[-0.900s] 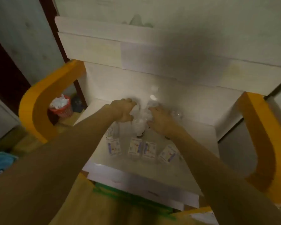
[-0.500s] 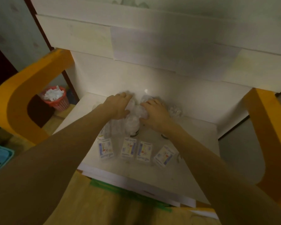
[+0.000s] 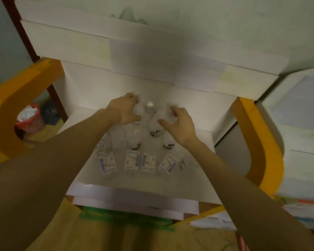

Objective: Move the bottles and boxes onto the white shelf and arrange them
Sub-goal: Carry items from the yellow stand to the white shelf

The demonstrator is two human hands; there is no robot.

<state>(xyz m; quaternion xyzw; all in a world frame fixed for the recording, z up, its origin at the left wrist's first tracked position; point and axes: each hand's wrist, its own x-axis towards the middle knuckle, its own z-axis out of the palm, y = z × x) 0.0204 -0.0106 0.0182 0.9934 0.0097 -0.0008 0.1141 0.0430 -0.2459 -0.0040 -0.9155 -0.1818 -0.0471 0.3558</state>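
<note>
Your left hand (image 3: 124, 111) sits at the far end of the white shelf (image 3: 203, 144), fingers curled round the top of a clear bottle (image 3: 138, 111). Your right hand (image 3: 179, 124) is just right of it, fingers curled round the top of a second clear bottle (image 3: 155, 125). Both bottles stand upright, long axis vertical, caps toward the camera; the two are nearly touching, with a third cap (image 3: 150, 104) glinting between your hands.

Bottles stand in a cluster mid-shelf, all upright as far as the blur allows. Dark-based ones I can count: one under your right hand, one at centre (image 3: 136, 140), one to the right (image 3: 168, 142). More clear bottles stand at the left (image 3: 102, 145), but they run together and I cannot give a firm total. A small clear item (image 3: 186, 161) sits at the near right; what it is I cannot tell.

Boxes: four, in a row along the near side of the shelf, printed faces up. From the left: first box (image 3: 108, 163), second box (image 3: 132, 160), third box (image 3: 148, 162), fourth box (image 3: 168, 164). The two middle ones point straight near-to-far and lie side by side. The outer two splay outward at their near ends.

Left of the shelf, a red basket (image 3: 30, 118) with white paper stands on the floor behind an orange frame (image 3: 5, 109).
</note>
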